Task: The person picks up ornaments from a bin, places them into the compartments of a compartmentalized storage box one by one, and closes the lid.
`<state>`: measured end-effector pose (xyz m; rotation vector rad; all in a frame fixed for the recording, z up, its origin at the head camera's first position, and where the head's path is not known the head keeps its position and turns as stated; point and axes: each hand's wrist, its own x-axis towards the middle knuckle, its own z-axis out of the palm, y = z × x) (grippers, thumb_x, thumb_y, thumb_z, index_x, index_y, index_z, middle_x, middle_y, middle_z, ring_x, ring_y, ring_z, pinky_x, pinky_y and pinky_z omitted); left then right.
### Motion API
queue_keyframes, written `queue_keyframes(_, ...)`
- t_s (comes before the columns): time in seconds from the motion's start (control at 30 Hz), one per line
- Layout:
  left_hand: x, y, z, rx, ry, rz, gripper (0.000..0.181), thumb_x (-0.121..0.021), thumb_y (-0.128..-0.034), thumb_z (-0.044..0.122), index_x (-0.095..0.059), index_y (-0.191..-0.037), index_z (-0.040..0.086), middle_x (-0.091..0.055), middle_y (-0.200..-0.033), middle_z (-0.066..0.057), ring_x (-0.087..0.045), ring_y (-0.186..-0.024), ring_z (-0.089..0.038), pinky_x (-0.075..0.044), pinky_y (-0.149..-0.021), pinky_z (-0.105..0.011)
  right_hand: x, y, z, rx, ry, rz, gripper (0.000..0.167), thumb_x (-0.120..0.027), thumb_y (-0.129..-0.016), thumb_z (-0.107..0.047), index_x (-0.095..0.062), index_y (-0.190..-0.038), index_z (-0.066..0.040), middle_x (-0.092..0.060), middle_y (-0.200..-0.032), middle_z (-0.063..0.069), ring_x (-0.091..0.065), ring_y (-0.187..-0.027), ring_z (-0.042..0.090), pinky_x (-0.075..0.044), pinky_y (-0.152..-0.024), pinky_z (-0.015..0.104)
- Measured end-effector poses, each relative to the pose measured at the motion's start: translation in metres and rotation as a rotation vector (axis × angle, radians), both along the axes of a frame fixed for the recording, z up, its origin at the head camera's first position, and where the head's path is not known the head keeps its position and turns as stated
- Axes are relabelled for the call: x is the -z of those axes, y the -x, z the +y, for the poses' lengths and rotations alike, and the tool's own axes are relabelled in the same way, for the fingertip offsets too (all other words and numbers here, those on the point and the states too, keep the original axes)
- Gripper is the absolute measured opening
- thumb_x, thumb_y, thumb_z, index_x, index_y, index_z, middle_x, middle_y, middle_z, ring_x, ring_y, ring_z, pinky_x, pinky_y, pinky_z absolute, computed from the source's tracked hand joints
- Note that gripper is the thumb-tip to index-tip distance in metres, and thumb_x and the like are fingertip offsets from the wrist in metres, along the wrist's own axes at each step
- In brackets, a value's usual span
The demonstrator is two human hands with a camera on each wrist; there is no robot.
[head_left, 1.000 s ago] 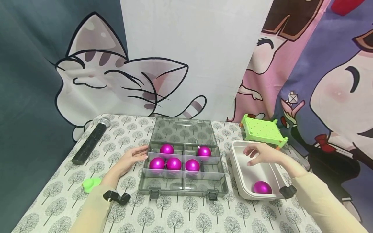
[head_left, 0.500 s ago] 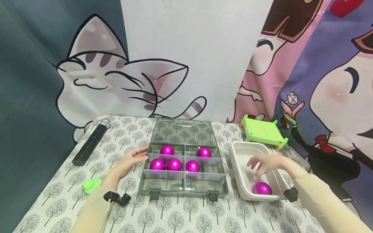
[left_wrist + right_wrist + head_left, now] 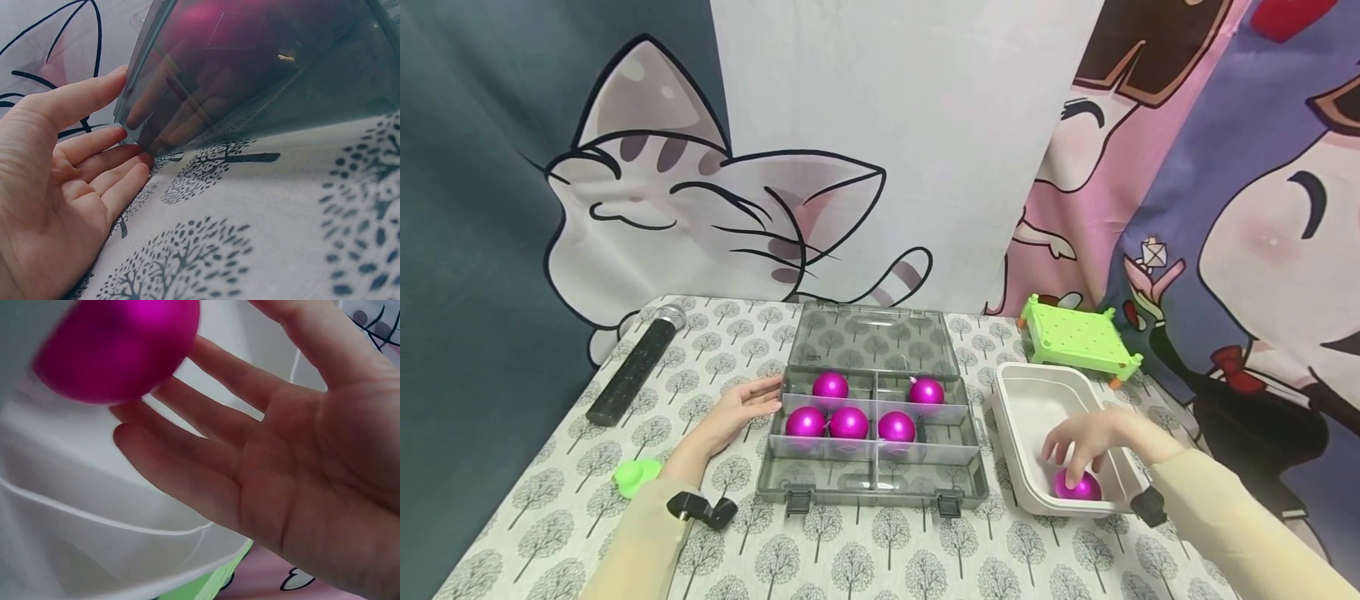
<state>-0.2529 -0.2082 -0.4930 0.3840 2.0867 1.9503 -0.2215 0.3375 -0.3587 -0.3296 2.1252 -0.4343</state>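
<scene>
A shiny magenta ball [image 3: 1084,492] lies at the near end of the white plastic bin [image 3: 1039,396]. My right hand [image 3: 1092,437] reaches down over it inside the bin. In the right wrist view the extended fingers [image 3: 187,453] lie beside and under the ball's edge, not curled round it; the thumb tip is out of that view. Left of the bin stands a clear grey compartment box [image 3: 816,477], lid laid back, with several magenta balls [image 3: 848,423] in its back and middle rows. My left hand [image 3: 730,423] rests relaxed fingertips against the box's left side.
A black microphone [image 3: 636,367] lies at the far left. Near my left forearm sits a green toy duck [image 3: 636,477]. Behind the bin stands a small green toy bed-like stand [image 3: 1077,336]. A printed curtain [image 3: 880,150] hangs behind the tree-patterned tablecloth [image 3: 850,554].
My right hand has lowered toward me within the bin, from above its middle to the ball at the near end. My left hand and the balls in the box keep their places.
</scene>
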Motion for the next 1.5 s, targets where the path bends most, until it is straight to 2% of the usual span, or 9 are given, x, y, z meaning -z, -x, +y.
queue_keyframes(0.2,0.000,0.000,0.001,-0.002,0.003,0.001,0.066,-0.062,-0.0920,0.008,-0.029,-0.146,-0.011,-0.032,-0.152,-0.030,-0.033,-0.140,-0.045,-0.027,-0.117,-0.043,0.007,-0.003,-0.002,0.039,-0.027,-0.079,0.044,-0.071,-0.072,0.002,-0.062,-0.114,-0.006,-0.061,-0.117,0.012,-0.063,-0.099,0.025,-0.062,-0.074,0.048)
queue_keyframes(0.3,-0.001,0.000,0.001,-0.001,0.004,0.000,0.066,-0.061,-0.0922,0.009,-0.029,-0.146,-0.011,-0.031,-0.152,-0.030,-0.033,-0.141,-0.045,-0.027,-0.117,-0.043,0.007,-0.004,-0.003,0.029,-0.036,-0.094,0.042,-0.069,-0.070,0.005,-0.064,-0.111,-0.006,-0.062,-0.114,0.010,-0.065,-0.093,0.024,-0.063,-0.073,0.048)
queue_keyframes(0.57,-0.001,0.000,0.001,-0.001,0.000,-0.005,0.066,-0.061,-0.0922,0.009,-0.029,-0.146,-0.011,-0.032,-0.152,-0.030,-0.033,-0.141,-0.044,-0.028,-0.117,-0.042,0.007,-0.006,-0.007,0.024,-0.072,-0.087,0.037,-0.068,-0.070,0.008,-0.068,-0.104,-0.007,-0.060,-0.105,0.006,-0.065,-0.084,0.023,-0.064,-0.072,0.045)
queue_keyframes(0.8,0.000,0.000,0.001,0.001,0.001,-0.002,0.066,-0.061,-0.0928,0.009,-0.029,-0.146,-0.011,-0.031,-0.152,-0.030,-0.033,-0.141,-0.044,-0.028,-0.117,-0.041,0.002,-0.002,-0.007,0.005,-0.045,-0.058,0.037,-0.067,-0.069,0.007,-0.067,-0.104,-0.005,-0.061,-0.106,0.008,-0.065,-0.085,0.023,-0.064,-0.069,0.043)
queue_keyframes(0.97,0.001,0.001,0.000,0.004,-0.002,-0.006,0.066,-0.061,-0.0926,0.008,-0.028,-0.146,-0.011,-0.031,-0.152,-0.030,-0.033,-0.141,-0.044,-0.027,-0.118,-0.043,-0.006,0.002,-0.007,-0.015,-0.018,0.004,0.039,-0.066,-0.069,0.005,-0.066,-0.107,-0.004,-0.060,-0.107,0.008,-0.063,-0.085,0.021,-0.064,-0.069,0.040)
queue_keyframes(1.13,0.002,0.001,0.000,0.007,-0.003,-0.001,0.066,-0.061,-0.0926,0.008,-0.028,-0.146,-0.011,-0.031,-0.152,-0.030,-0.033,-0.141,-0.044,-0.029,-0.117,-0.040,-0.018,0.008,-0.007,-0.096,0.014,0.077,0.037,-0.067,-0.071,0.001,-0.064,-0.108,-0.003,-0.060,-0.104,0.006,-0.058,-0.084,0.013,-0.057,-0.065,0.024)
queue_keyframes(1.23,0.002,0.001,0.000,0.005,-0.005,0.000,0.066,-0.061,-0.0923,0.008,-0.029,-0.146,-0.011,-0.031,-0.152,-0.030,-0.033,-0.141,-0.044,-0.030,-0.117,-0.039,-0.026,0.013,-0.007,-0.140,0.036,0.149,0.038,-0.069,-0.071,-0.001,-0.063,-0.108,-0.002,-0.061,-0.102,0.004,-0.056,-0.085,0.010,-0.052,-0.064,0.018)
queue_keyframes(1.5,0.001,0.000,0.000,0.006,-0.006,0.000,0.066,-0.061,-0.0925,0.008,-0.029,-0.146,-0.011,-0.031,-0.152,-0.030,-0.033,-0.140,-0.045,-0.026,-0.118,-0.044,-0.050,0.026,-0.009,-0.180,0.119,0.304,0.044,-0.073,-0.075,-0.007,-0.060,-0.114,0.005,-0.066,-0.107,0.010,-0.062,-0.096,0.019,-0.054,-0.075,0.020)
